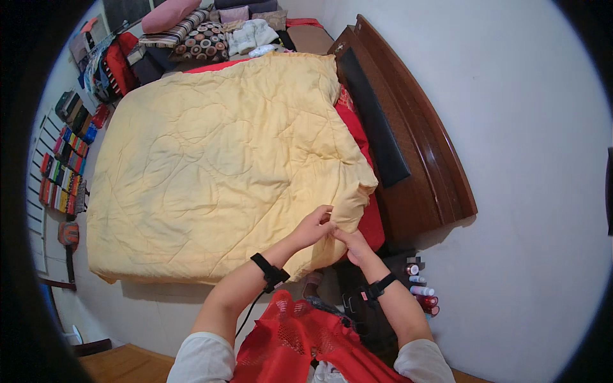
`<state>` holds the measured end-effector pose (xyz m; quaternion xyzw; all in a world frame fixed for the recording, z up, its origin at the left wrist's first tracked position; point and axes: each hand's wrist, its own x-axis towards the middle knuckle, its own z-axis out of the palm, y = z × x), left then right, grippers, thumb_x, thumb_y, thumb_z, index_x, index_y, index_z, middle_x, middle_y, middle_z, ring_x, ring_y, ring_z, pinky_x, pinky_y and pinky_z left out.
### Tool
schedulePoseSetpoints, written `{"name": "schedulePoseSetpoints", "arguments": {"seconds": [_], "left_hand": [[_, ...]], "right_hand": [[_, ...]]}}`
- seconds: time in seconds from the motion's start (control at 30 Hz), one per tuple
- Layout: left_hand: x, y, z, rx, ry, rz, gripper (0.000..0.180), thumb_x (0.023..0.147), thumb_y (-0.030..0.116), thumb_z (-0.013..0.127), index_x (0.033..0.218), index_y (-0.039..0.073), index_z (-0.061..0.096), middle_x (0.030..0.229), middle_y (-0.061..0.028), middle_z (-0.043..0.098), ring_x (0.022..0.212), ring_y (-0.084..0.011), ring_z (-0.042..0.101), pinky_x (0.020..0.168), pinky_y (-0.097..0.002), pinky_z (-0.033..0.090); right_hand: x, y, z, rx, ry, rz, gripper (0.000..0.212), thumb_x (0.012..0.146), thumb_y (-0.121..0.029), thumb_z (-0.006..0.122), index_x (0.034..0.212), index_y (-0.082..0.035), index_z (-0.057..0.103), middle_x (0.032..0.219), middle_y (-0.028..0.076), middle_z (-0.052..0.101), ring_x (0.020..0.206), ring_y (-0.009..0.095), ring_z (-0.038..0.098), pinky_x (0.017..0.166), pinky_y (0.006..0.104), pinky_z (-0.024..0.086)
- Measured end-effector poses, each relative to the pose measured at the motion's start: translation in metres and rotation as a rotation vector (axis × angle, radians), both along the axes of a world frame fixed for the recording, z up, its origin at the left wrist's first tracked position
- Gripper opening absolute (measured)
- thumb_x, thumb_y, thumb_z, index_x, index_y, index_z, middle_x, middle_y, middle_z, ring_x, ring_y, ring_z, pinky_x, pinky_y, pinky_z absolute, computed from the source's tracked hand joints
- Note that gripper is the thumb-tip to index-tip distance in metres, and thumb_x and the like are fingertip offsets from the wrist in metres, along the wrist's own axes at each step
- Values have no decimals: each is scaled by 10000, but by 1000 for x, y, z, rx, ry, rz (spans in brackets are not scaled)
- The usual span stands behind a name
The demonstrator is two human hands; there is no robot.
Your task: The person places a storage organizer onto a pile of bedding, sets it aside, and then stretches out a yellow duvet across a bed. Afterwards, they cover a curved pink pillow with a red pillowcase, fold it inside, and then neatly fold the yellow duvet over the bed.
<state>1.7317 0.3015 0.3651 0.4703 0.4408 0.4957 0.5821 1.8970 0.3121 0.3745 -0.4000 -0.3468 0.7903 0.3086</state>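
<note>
A pale yellow quilt [204, 159] with stitched curving lines covers most of the bed. Its near corner on the headboard side is bunched and partly folded up. My left hand [314, 226] is closed on the quilt by this corner, fingers bent into the cloth. Close beside it, almost touching, my right hand [354, 245] grips the quilt's edge, with its thumb toward the left hand. Some fingertips of both hands are hidden by the cloth. Red bedding [371, 225] shows between the quilt and the brown wooden headboard [415, 147].
A dark padded panel [373, 121] runs along the headboard. Bottles and jars [423, 291] stand on a dark bedside surface right of my right forearm. Patterned pillows [202, 42] and folded cloths lie beyond the bed. Stacked books [62, 172] and hanging clothes [121, 64] line the left side.
</note>
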Motion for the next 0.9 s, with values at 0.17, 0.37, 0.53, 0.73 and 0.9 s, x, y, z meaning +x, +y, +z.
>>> {"name": "schedulePoseSetpoints", "arguments": {"seconds": [0.17,0.37,0.53,0.73,0.9], "left_hand": [[-57,-58,28,-63,141,-74,247,887,166,553,1079,10,549,895,-83,629,850,-171,605,756,-273,477],[-82,-113,32,-375,154,-844,884,860,727,101,1341,62,432,1189,-138,594,1050,-233,581,872,-360,444],[-49,-141,7,-660,-154,-670,1032,723,857,125,1470,167,-54,1449,-171,306,1182,-398,470,930,-536,386],[-81,-116,-19,-256,-921,226,962,733,809,356,1422,145,257,1443,-121,309,1267,-353,372,959,-531,385],[-140,-110,-27,-212,-1185,755,644,861,557,515,1301,95,432,1296,-110,497,1185,-283,476,991,-462,395]], "right_hand": [[0,-33,31,-220,-31,-65,359,774,-36,619,1122,-40,533,1011,59,598,860,223,586,658,378,511],[-34,-34,84,-179,41,-372,260,865,-217,604,1082,-100,521,875,45,580,664,168,551,505,284,462],[-67,-56,133,-75,163,-414,297,892,-358,588,1060,-123,521,814,31,558,604,143,510,524,272,452],[-36,-73,125,248,144,-521,446,913,-262,561,1277,-30,448,1245,86,528,1172,223,482,1027,373,343],[14,-75,74,206,120,-690,451,900,-222,576,1283,-30,440,1261,93,516,1175,234,478,1036,376,337]]}}
